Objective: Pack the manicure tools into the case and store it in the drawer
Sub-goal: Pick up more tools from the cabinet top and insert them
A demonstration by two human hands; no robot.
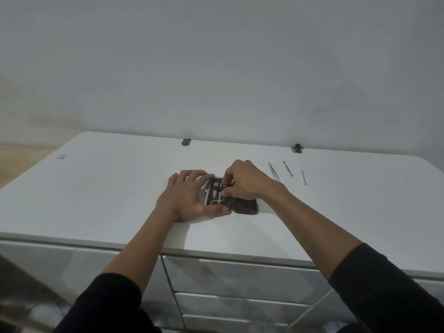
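Note:
A small dark manicure case lies open on the white cabinet top. Its left half holds scissors and other metal tools under straps. My left hand grips that left half, fingers over its far edge and thumb along its near edge. My right hand pinches a small metal tool over the case's middle. Tweezers, a cuticle pusher and a thin pick lie loose on the top, to the right of the case.
Closed white drawers sit in the cabinet front below the hands. Two small dark fittings stand at the back edge against the wall. A small pale object lies at the far left.

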